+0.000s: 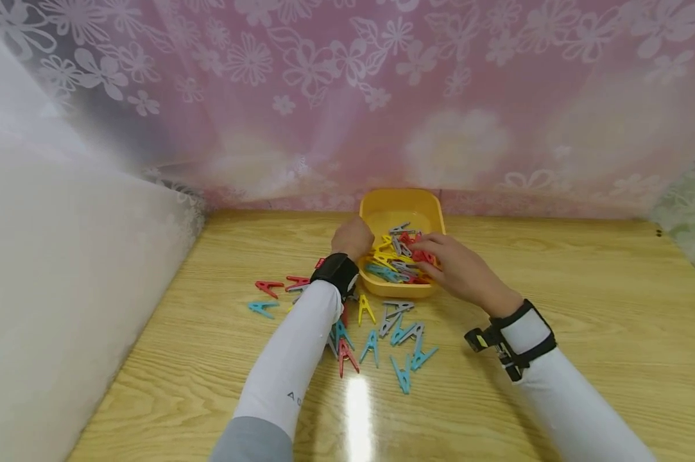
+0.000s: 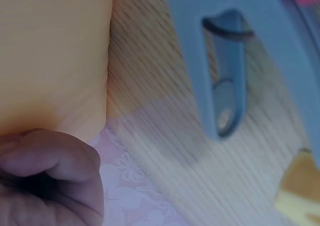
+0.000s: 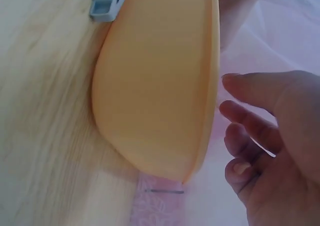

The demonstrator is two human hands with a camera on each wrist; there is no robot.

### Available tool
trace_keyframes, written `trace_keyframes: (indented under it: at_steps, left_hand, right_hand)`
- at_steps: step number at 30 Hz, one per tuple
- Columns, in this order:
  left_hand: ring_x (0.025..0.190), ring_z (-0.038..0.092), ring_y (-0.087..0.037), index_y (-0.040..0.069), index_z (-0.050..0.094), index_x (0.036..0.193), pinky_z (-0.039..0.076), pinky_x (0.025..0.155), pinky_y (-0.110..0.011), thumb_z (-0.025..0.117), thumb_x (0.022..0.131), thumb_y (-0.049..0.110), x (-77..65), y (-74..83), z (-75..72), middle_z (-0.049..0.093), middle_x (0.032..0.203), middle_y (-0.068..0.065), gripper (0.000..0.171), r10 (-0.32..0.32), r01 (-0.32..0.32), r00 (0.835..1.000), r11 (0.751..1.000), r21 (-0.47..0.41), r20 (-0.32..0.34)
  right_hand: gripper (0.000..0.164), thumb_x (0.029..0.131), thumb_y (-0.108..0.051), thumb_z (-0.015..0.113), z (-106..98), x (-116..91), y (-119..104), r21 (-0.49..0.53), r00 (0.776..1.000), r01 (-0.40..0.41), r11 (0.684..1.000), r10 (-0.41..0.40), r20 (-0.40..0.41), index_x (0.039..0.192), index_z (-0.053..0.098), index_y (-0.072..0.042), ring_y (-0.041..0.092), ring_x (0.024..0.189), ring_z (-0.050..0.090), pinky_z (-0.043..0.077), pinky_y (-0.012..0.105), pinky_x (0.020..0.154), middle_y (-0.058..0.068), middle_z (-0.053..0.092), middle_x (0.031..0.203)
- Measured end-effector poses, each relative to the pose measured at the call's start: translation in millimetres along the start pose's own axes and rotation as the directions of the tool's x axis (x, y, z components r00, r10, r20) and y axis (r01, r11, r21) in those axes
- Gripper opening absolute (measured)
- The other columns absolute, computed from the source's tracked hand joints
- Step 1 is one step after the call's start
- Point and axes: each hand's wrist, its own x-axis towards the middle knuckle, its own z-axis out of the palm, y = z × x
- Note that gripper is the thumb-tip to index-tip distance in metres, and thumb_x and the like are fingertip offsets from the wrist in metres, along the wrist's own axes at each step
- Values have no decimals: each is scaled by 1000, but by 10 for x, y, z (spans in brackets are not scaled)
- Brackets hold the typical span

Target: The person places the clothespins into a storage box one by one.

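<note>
Yellow plastic forms the tub [image 1: 402, 290], set on the wood-grain table [image 1: 555, 269] just right of the frame's centre, its far end close to the pink flowered curtain [image 1: 335, 128]. Pegs [image 1: 389, 260] in red, yellow, grey and blue are heaped toward its near end, while loose pegs [image 1: 402, 374] are strewn around the centre and lower centre, some partly hidden by the left sleeve [image 1: 289, 353]. The left hand [image 1: 353, 237] is at the tub's left rim with its grip curled; it seems to clasp the edge, probably so the tub does not slide, though the contact itself is hidden. A grey peg [image 2: 190, 40] fills the upper right of the left wrist view. The right hand [image 1: 459, 266] extends over the right rim, its grip loosely spread, thumb and fingers apart beside the red pegs [image 1: 422, 256] inside; no peg shows pinched between them. That angle likely keeps the wrist clear of the wall.
</note>
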Motion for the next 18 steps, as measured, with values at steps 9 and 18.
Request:
trace_keyframes:
  at_steps: [9,18]
  left_hand:
    - [75,59,-23,3,61,102,51,68,-35,52,97,21,-9,-5,-7,61,88,-9,20,18,-19,1000,999,26,13]
    - [67,56,-23,3,63,91,43,60,-33,48,99,20,-62,20,-50,59,78,-10,23,41,-42,999,999,26,32]
  right_hand:
    - [26,91,-11,65,8,-237,-13,79,1000,0,997,1,-6,117,65,-4,28,105,56,48,43,82,11,57,119]
    - [25,93,-14,63,-4,-538,-64,159,1000,-30,987,29,6,118,64,-9,13,72,46,40,27,58,0,57,102]
